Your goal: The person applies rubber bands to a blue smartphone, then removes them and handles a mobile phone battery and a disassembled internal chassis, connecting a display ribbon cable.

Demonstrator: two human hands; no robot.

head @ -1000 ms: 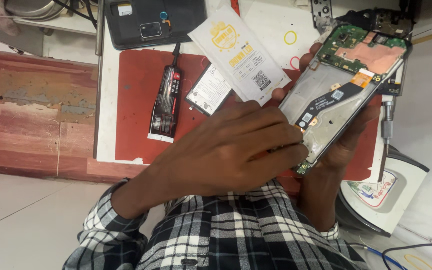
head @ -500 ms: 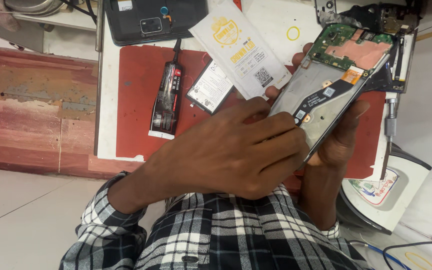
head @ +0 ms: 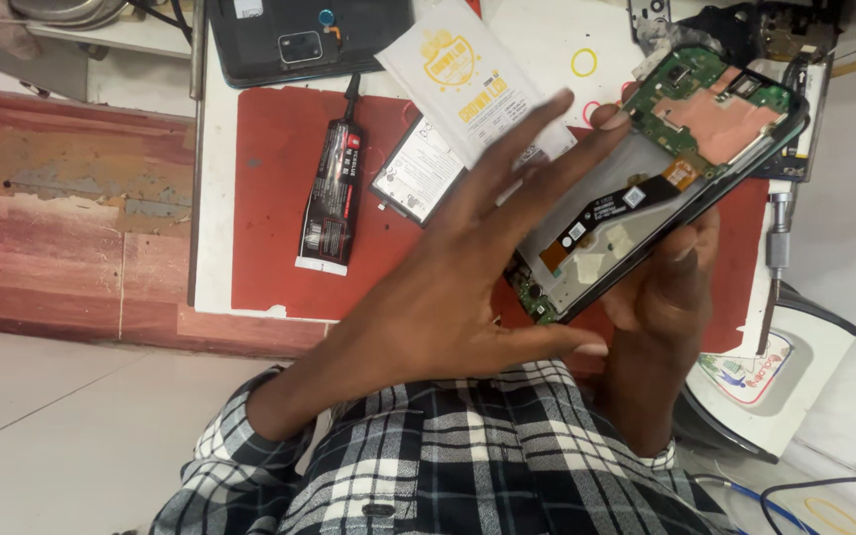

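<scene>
Opened phone (head: 646, 188): back cover off, held tilted above the surface, top end toward 1 o'clock, lower end toward 7 o'clock. Dark frame; green circuit board with a copper-coloured shield at the upper end; pale empty battery bay in the middle, crossed by a black flex cable with an orange tab; a small green board at the lower end.

Right hand (head: 661, 297): under the phone at 4 o'clock of it, grip closed around the frame's lower edge, fingers curled on the underside, thumb on the near edge.

Left hand (head: 458, 297): grip open, fingers spread and extended toward 1 o'clock, fingertips (head: 559, 102) over the phone's upper-left edge; holds nothing. Contact with the phone cannot be told.

Surface (head: 212, 228): white top bearing a red mat (head: 274, 218).
- Black glue tube (head: 329, 193), on the mat at 9 o'clock of the left hand's fingers.
- Flat grey battery (head: 418, 168), just beside the tube at its 3 o'clock.
- White packet with yellow print (head: 468, 89), overlapping the battery at 12 o'clock.
- Dark phone back cover (head: 299, 40), at the far edge, 11 o'clock.
- Screwdriver (head: 775, 267), at 3 o'clock, lying along the mat's right edge.
- White device with rounded corners (head: 795, 386), at 4 o'clock.

Room: reddish worn wooden bench (head: 61, 208) at 9 o'clock of the surface; pale tiled floor (head: 71, 426) below. Checked black-and-white shirt (head: 468, 466) at 6 o'clock.
</scene>
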